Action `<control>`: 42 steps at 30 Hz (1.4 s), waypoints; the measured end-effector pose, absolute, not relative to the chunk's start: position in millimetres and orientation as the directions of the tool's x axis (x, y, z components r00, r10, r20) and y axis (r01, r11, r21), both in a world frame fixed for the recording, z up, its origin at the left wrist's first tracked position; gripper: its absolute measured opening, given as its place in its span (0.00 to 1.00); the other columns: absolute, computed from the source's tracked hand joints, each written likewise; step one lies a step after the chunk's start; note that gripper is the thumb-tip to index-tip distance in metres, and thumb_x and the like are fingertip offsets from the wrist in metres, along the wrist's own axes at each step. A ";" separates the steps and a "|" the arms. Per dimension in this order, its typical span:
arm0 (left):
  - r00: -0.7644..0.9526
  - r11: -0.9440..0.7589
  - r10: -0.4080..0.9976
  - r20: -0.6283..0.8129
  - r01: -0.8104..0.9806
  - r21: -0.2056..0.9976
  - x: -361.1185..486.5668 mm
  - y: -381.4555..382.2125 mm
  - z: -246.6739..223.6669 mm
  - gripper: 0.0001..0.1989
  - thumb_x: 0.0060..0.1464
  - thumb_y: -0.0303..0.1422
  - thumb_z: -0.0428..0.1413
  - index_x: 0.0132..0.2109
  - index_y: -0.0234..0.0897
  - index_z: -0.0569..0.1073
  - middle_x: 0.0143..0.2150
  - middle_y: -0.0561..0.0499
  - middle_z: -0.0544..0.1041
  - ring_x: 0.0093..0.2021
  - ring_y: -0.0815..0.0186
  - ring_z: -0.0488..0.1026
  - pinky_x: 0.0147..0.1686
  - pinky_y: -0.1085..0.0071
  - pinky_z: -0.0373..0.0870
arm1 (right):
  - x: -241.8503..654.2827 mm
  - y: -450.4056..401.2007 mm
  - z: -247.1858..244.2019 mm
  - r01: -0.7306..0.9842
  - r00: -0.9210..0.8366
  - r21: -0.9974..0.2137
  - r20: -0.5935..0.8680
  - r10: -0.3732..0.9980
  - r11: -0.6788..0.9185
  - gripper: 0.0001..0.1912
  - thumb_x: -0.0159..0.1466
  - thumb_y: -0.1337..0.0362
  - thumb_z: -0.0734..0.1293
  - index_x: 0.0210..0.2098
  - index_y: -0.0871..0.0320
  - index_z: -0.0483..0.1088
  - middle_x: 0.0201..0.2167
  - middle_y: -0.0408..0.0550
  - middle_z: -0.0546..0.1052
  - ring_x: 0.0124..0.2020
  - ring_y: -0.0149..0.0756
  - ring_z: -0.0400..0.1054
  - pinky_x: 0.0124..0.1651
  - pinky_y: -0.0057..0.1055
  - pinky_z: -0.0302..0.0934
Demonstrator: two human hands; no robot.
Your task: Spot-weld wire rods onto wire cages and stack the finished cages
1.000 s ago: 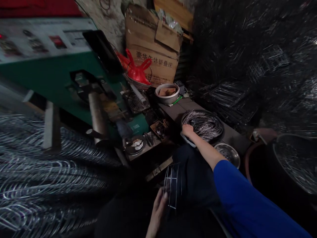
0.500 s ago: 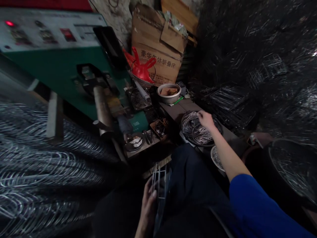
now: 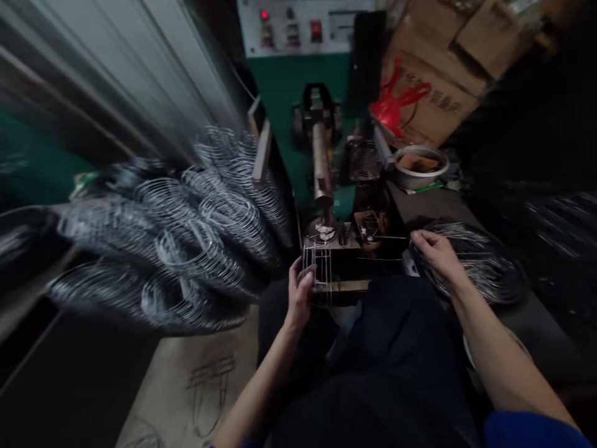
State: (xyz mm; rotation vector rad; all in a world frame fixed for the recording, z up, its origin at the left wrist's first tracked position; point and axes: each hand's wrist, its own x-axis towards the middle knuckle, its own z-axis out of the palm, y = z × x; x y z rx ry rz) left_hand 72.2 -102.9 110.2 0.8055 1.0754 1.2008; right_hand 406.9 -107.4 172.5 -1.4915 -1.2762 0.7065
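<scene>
The thin wire [image 3: 390, 237], apparently pinched in the person's right-hand grip [image 3: 436, 253] beside the wire pile [image 3: 482, 264], could snag the small box [image 3: 383, 221] near its free end if swung low, while the left-hand grip [image 3: 300, 290] holds the wire frame [image 3: 327, 261] in front of the machine [image 3: 284, 93].

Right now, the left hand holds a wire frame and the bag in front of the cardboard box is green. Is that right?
Not quite: the bag is red, not green, as the head view shows. The left hand does hold a wire frame, and the bag is in front of the cardboard box.
</scene>
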 end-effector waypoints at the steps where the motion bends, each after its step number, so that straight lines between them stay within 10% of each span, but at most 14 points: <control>1: 0.001 0.199 0.978 -0.209 -0.320 0.926 70.1 -101.1 109.8 0.37 0.51 0.46 0.61 0.65 0.41 0.60 0.54 0.40 0.76 0.36 0.67 0.75 0.29 0.75 0.68 | 396.4 -103.2 166.8 0.355 0.280 -0.933 0.174 0.944 0.067 0.27 0.61 0.41 0.68 0.21 0.57 0.63 0.20 0.38 0.59 0.24 0.29 0.52 0.29 0.28 0.48; 22: -0.076 0.103 0.989 -0.126 -0.251 0.963 79.2 -65.2 92.7 0.38 0.51 0.46 0.63 0.65 0.41 0.60 0.56 0.39 0.73 0.52 0.58 0.72 0.43 0.67 0.70 | 342.0 -46.1 122.1 0.190 0.188 -0.971 0.180 0.966 0.144 0.30 0.59 0.49 0.73 0.18 0.57 0.53 0.20 0.37 0.52 0.25 0.28 0.45 0.30 0.29 0.43; 42: -0.160 0.146 0.969 -0.188 -0.243 0.959 88.1 -22.2 94.1 0.42 0.47 0.48 0.65 0.64 0.38 0.60 0.55 0.38 0.72 0.43 0.62 0.75 0.39 0.67 0.72 | 351.3 1.2 102.8 0.235 0.188 -0.955 0.225 0.956 0.179 0.28 0.58 0.50 0.73 0.17 0.57 0.55 0.19 0.37 0.54 0.24 0.28 0.47 0.30 0.29 0.44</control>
